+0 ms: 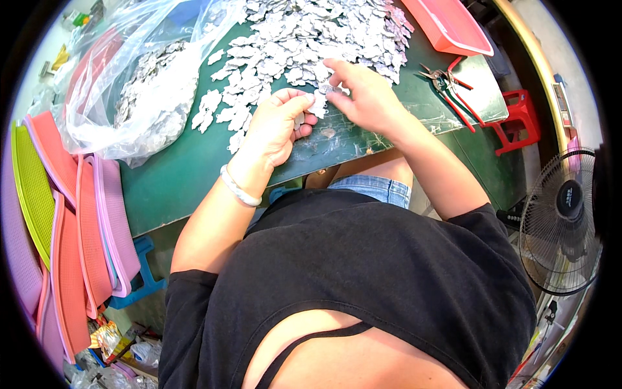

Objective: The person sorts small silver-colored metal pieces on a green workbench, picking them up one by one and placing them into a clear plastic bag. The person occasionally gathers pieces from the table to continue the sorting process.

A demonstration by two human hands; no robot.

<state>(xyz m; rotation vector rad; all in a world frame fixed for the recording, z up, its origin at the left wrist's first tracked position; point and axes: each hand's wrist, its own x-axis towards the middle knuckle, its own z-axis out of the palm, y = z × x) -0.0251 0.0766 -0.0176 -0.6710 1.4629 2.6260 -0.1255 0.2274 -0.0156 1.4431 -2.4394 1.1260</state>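
Note:
Small flat silver-white pieces with irregular, wavy outlines lie in a big heap point(291, 39) on the green table point(168, 194). At the heap's near edge my left hand point(275, 126) is closed, thumb against forefinger, on one such piece point(299, 120) that shows partly between the fingers. My right hand point(369, 97) is just right of it, thumb and forefinger apart, over the heap's edge. Another pale piece point(320, 104) shows between the two hands; I cannot tell which hand, if either, touches it. The right hand's other fingers are mostly hidden.
A clear plastic bag point(162, 123) of similar pieces stands left. Red-handled pliers or pruners point(447, 91) lie right, below a pink tray point(447, 26). Stacked coloured baskets point(71, 227) crowd the left side. A red stool point(518, 123) and a fan point(560, 220) stand right.

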